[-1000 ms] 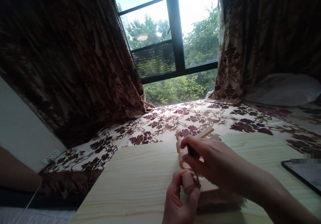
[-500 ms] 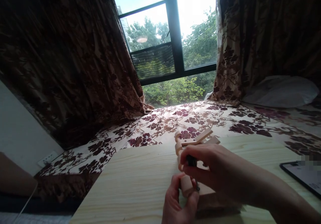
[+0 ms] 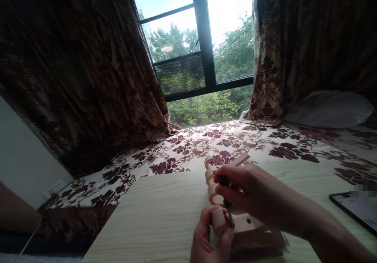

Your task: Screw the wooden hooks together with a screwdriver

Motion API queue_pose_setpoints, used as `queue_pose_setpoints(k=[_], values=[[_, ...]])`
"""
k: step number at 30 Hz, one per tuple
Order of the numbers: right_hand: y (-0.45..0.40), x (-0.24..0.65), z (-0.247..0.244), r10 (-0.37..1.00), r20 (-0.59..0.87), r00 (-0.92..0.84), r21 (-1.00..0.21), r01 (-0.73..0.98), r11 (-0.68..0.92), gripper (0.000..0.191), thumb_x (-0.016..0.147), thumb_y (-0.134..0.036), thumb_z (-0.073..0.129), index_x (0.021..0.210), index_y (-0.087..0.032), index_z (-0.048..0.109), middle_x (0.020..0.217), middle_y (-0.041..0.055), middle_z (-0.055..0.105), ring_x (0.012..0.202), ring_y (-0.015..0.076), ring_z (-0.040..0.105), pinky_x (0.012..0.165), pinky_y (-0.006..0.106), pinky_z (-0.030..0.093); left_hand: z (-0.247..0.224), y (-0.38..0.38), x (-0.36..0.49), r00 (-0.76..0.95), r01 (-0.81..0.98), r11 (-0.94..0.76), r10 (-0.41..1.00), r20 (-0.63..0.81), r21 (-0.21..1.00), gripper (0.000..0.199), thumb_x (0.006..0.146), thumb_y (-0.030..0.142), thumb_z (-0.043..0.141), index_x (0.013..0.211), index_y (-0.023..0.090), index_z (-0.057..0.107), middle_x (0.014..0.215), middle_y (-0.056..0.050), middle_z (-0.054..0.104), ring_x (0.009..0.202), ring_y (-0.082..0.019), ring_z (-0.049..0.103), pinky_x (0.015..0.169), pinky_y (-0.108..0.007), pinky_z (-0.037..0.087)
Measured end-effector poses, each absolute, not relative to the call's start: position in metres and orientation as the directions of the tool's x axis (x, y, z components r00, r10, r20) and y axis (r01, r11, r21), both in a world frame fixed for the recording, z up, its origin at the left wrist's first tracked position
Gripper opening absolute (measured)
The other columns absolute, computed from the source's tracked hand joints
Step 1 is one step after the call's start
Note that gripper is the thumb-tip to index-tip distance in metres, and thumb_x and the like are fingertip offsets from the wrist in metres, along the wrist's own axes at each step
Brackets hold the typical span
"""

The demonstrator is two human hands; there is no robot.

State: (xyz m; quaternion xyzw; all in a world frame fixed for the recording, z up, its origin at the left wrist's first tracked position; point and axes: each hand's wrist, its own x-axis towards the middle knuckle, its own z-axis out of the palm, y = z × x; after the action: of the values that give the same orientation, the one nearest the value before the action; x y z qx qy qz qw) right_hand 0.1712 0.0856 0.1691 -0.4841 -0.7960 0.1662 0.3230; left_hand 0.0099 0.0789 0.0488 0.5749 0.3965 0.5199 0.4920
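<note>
Low in the head view, my left hand (image 3: 204, 237) is closed around a rounded wooden piece (image 3: 218, 221), thumb and fingers on either side. My right hand (image 3: 256, 192) grips the black handle of a screwdriver (image 3: 224, 181). Its shaft slants down and its tip meets a small dark spot beside the rounded piece, probably a screw. A pale wooden strip (image 3: 242, 223) with a dark hole runs right from there, partly under my right hand. Just beyond my hands lie several curved wooden parts (image 3: 216, 195) and a slat (image 3: 240, 159).
Everything rests on a light wooden board (image 3: 147, 212). A clear plastic bag (image 3: 259, 241) lies by the strip. At the right edge is a phone (image 3: 353, 212). Behind are a floral cloth (image 3: 188, 147), a window (image 3: 209, 54) and a white pillow-like bundle (image 3: 330, 107).
My right hand has turned and lifted slightly on the screwdriver, so its shaft and the holed strip show more. My left hand has stayed nearly in place on the rounded piece.
</note>
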Motion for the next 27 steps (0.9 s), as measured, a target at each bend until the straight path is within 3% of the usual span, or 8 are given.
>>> queue_pose_setpoints(k=[3,6,9,13,17,22,27], values=[[0.0883,0.1692,0.1672,0.888,0.364,-0.28,-0.576,0.682,0.451,0.008,0.089,-0.024,0.056,0.086,-0.02,0.062,0.063,-0.0018,0.058,0.056,0.0112,0.047,0.053,0.023,0.034,0.0466,0.0798,0.0099,0.163,-0.093,-0.194,0.965,0.208,0.976,0.036,0.071,0.046,0.076,0.094,0.021,0.065,0.083,-0.003,0.065,0.079,-0.017,0.057,0.077,-0.025,0.044],[0.0866,0.1696,0.1674,0.865,0.348,-0.36,-0.625,0.599,0.501,0.011,0.09,-0.023,0.054,0.095,-0.022,0.063,0.07,-0.0021,0.062,0.06,0.011,0.051,0.054,0.023,0.035,0.0487,0.0792,0.0096,0.179,-0.095,-0.187,0.963,0.201,0.978,0.033,0.072,0.043,0.075,0.094,0.021,0.065,0.083,-0.002,0.065,0.078,-0.016,0.056,0.073,-0.023,0.043],[0.085,0.1715,0.1683,0.853,0.342,-0.394,-0.629,0.579,0.519,0.011,0.091,-0.023,0.052,0.084,-0.021,0.06,0.069,-0.0026,0.06,0.061,0.0106,0.05,0.054,0.023,0.034,0.0518,0.078,0.009,0.183,-0.07,-0.192,0.962,0.201,0.979,0.029,0.073,0.039,0.073,0.095,0.021,0.065,0.083,-0.001,0.065,0.077,-0.015,0.056,0.073,-0.021,0.043],[0.0887,0.1727,0.1672,0.874,0.387,-0.294,-0.562,0.676,0.476,0.022,0.09,-0.026,0.054,0.07,-0.02,0.05,0.06,-0.0036,0.051,0.056,0.0101,0.041,0.051,0.024,0.028,0.0519,0.0778,0.0084,0.175,-0.048,-0.195,0.964,0.2,0.98,0.029,0.074,0.04,0.073,0.095,0.021,0.065,0.085,-0.002,0.066,0.078,-0.016,0.057,0.077,-0.023,0.044],[0.0906,0.171,0.1669,0.878,0.4,-0.261,-0.55,0.699,0.458,0.022,0.089,-0.027,0.057,0.07,-0.02,0.049,0.062,-0.0038,0.05,0.056,0.0101,0.04,0.052,0.024,0.028,0.0499,0.0784,0.0084,0.178,-0.058,-0.195,0.963,0.202,0.979,0.033,0.074,0.043,0.074,0.096,0.021,0.064,0.085,-0.003,0.066,0.079,-0.016,0.057,0.077,-0.025,0.044],[0.0879,0.168,0.1648,0.838,0.432,-0.333,-0.55,0.639,0.537,0.016,0.089,-0.026,0.059,0.074,-0.02,0.056,0.078,-0.0013,0.058,0.067,0.0111,0.048,0.059,0.025,0.034,0.0511,0.0781,0.0098,0.187,-0.108,-0.185,0.961,0.202,0.977,0.033,0.072,0.041,0.077,0.094,0.021,0.064,0.081,-0.002,0.066,0.076,-0.015,0.057,0.073,-0.023,0.044],[0.0887,0.1676,0.1598,0.897,0.375,-0.233,-0.59,0.687,0.425,0.024,0.086,-0.033,0.062,0.069,-0.021,0.05,0.063,-0.0032,0.053,0.056,0.011,0.043,0.05,0.025,0.029,0.054,0.0761,0.0109,0.174,-0.088,-0.187,0.964,0.2,0.978,0.03,0.073,0.039,0.074,0.094,0.021,0.064,0.082,-0.001,0.065,0.077,-0.015,0.058,0.076,-0.023,0.043]])
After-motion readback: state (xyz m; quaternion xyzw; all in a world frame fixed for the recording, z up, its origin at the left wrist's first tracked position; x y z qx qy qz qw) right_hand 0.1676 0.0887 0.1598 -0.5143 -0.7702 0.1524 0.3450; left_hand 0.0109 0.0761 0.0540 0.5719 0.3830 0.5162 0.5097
